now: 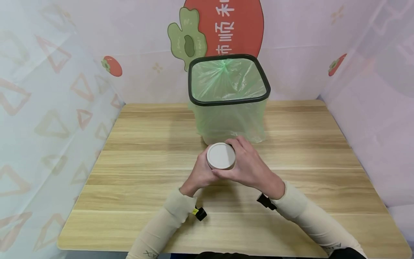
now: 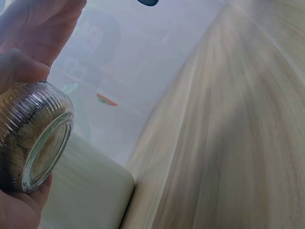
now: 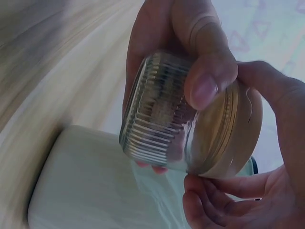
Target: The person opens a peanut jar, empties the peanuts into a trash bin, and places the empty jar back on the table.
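Observation:
A ribbed clear glass jar (image 3: 155, 117) with a pale lid (image 1: 221, 155) is held above the table, in front of the bin. Something brownish, its kind unclear, shows through the glass. My left hand (image 1: 201, 169) grips the jar's glass body, its thumb across the side in the right wrist view. My right hand (image 1: 250, 164) holds the lid by its rim, thumb on one side and fingers on the other. The lid sits on the jar. In the left wrist view the jar's round glass base (image 2: 48, 151) faces the camera.
A bin with a black rim (image 1: 229, 103) and a pale green plastic liner (image 1: 231, 120) stands at the back of the wooden table (image 1: 145, 172). Patterned cloth walls (image 1: 155, 82) enclose the table's back and sides. A small black device (image 1: 201, 214) is on my left wrist.

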### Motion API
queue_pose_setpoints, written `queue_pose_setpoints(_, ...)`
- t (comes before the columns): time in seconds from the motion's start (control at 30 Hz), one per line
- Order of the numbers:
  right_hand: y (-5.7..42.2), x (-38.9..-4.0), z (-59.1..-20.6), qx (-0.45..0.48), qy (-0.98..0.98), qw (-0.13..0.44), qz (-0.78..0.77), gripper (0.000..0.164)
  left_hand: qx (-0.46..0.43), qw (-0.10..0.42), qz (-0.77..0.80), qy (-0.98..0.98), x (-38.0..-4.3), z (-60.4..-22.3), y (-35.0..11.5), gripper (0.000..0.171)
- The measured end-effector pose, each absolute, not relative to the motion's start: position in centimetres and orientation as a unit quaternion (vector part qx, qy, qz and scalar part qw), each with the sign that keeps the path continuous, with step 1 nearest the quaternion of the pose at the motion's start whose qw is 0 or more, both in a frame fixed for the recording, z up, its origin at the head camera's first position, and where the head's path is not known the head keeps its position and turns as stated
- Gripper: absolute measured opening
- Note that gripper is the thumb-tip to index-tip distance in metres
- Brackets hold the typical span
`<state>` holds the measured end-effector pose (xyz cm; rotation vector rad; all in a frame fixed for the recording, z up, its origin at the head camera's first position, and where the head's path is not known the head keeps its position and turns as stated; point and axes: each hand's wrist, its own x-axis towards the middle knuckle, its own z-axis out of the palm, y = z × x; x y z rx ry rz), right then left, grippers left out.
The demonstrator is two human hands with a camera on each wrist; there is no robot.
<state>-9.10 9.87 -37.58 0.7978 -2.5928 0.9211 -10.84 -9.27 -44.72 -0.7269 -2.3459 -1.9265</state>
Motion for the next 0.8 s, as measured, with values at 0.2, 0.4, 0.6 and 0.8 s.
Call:
queue_pose_setpoints(0.2, 9.9, -9.4, -37.3, 0.301, -0.890, 0.139, 0.313, 0.077, -0.230, 0.007, -0.612, -0.756, -10.7, -44.7, -9.4, 0.084)
queue_pose_setpoints(0.4, 9.9, -9.6, -36.8, 0.307, -0.889, 0.131, 0.312, 0.078, -0.229, 0.006, -0.617, -0.753, -10.6, -44.8, -9.5, 0.088)
queue_pose_setpoints(0.6, 10.1, -9.6, -36.2, 0.300, -0.893, 0.117, 0.315, 0.079, -0.228, 0.001, -0.630, -0.742, -10.6, -44.7, -9.4, 0.089)
queue_pose_setpoints(0.8, 10.5, -9.5, -35.9, 0.288, -0.896, 0.110, 0.320, 0.080, -0.222, -0.001, -0.631, -0.743, -10.6, -44.7, -9.3, 0.088)
